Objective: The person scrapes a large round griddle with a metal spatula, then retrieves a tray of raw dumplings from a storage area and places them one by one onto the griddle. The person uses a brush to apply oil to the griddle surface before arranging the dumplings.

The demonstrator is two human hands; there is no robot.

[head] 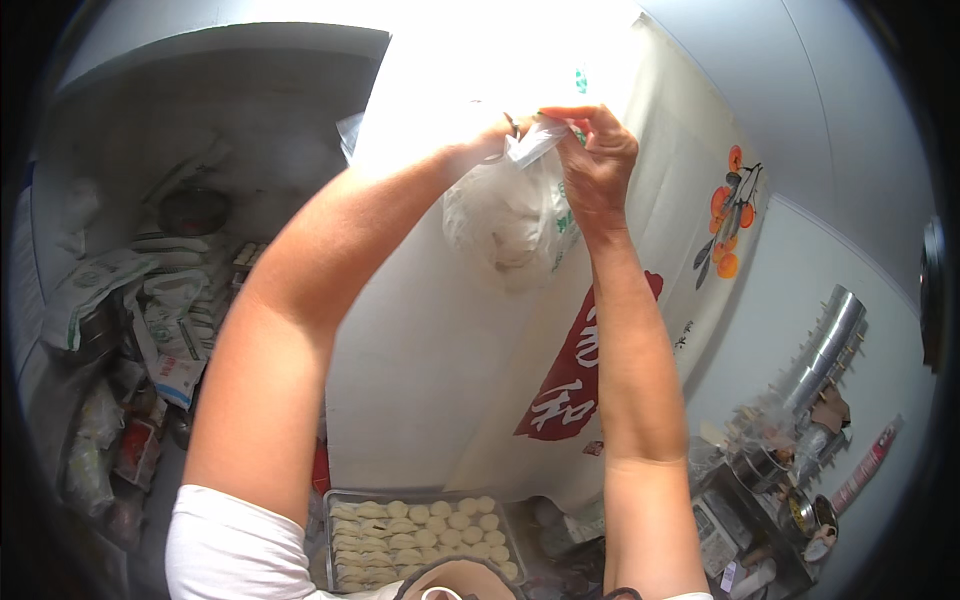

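Note:
Both arms reach up in front of a pale wall. My right hand (600, 154) pinches the gathered top of a clear plastic bag (499, 217) between thumb and fingers. That bag hangs below the hands, with pale contents that I cannot make out. Beside it, my left hand (517, 124) is at the bag's top, largely washed out by glare, so its fingers are not clear. Low in view, a tray (328, 525) holds rows of pale dough pieces (450, 537), round ones on the right and elongated ones on the left.
Stacked sacks (176, 300) and a dark bowl (193, 210) stand at the left. A curtain (637, 330) with a red printed panel hangs at the right. Beyond it are a metal pot (757, 466), a kitchen scale (712, 536) and metal cylinders (832, 337) by the wall.

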